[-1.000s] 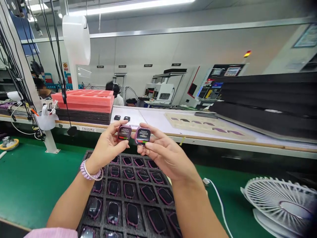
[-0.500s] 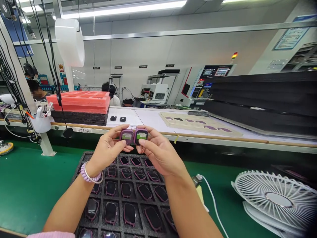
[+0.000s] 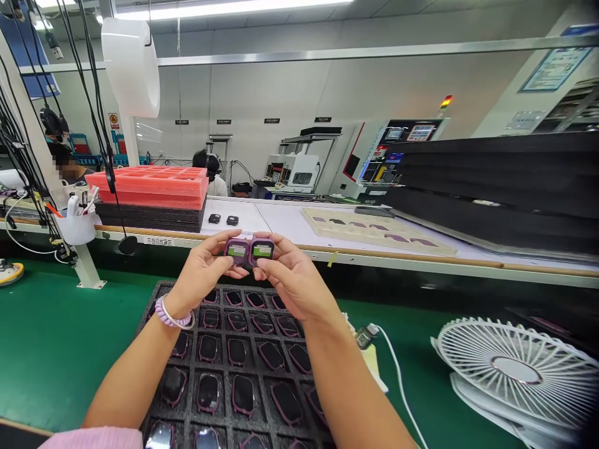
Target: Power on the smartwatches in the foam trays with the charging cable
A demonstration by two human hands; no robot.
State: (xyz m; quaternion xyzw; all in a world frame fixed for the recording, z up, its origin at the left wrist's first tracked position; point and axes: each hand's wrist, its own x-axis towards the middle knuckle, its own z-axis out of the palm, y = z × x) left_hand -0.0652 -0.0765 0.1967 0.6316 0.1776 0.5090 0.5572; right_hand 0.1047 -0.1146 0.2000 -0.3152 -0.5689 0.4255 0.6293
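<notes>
Two small purple-framed devices with lit green-and-white screens are held side by side above the far end of a black foam tray (image 3: 224, 368). My left hand (image 3: 203, 268) pinches the left device (image 3: 238, 251) between thumb and fingers. The right device (image 3: 261, 250) is gripped the same way by my right hand (image 3: 292, 274). Their inner edges meet or nearly meet. Below, the tray's compartments hold several similar purple-framed devices with dark screens. A purple coil band and a bangle circle my left wrist.
Behind is a white shelf (image 3: 276, 218) with two small black pieces (image 3: 223, 219), red trays (image 3: 154, 186) and a beige tray (image 3: 374, 231). A white fan (image 3: 515, 368) and a cable (image 3: 397, 374) lie at right. Two people sit in the background.
Both hands and the two devices have shifted slightly left and up in view. The right device has moved closer against the left one. The grips are the same.
</notes>
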